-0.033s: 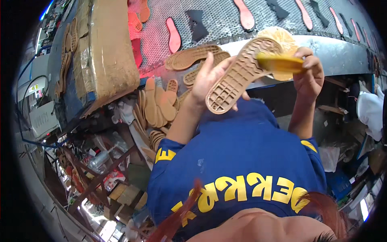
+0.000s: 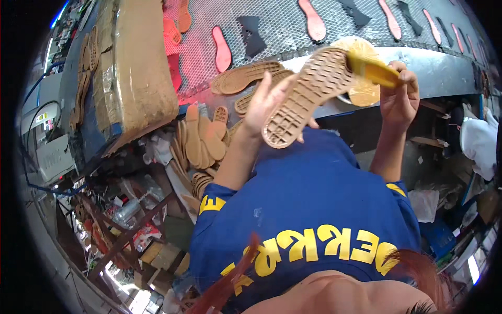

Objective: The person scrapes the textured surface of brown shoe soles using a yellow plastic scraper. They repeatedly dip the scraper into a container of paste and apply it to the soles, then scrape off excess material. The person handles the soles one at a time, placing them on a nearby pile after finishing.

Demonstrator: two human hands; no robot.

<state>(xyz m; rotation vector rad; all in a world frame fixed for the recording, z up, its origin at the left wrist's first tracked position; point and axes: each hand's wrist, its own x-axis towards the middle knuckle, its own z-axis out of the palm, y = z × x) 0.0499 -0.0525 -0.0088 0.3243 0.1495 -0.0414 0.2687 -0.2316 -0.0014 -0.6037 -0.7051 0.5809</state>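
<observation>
My left hand (image 2: 261,107) supports a tan shoe sole (image 2: 308,94) from beneath, its gridded side facing up. The thumb stands out beside the sole and some fingertips show past its lower edge. My right hand (image 2: 400,97) pinches a yellow brush-like tool (image 2: 384,73). The tool's blurred darker end lies over the sole's upper right edge; whether it touches cannot be made out. Behind the sole is a round, amber-crusted surface (image 2: 364,94), partly hidden. More tan soles (image 2: 243,77) lie on the bench beyond my left hand.
A mesh conveyor belt (image 2: 287,31) carries pink insoles (image 2: 222,49) and black cut pieces (image 2: 252,36). Cardboard (image 2: 144,63) covers a surface at the left. Loose soles (image 2: 198,141) are piled below it. A white cloth or bag (image 2: 478,141) hangs at the right.
The yellow tool has shifted right across the sole and now tilts down toward my right hand. The sole and my left hand have moved slightly left.
</observation>
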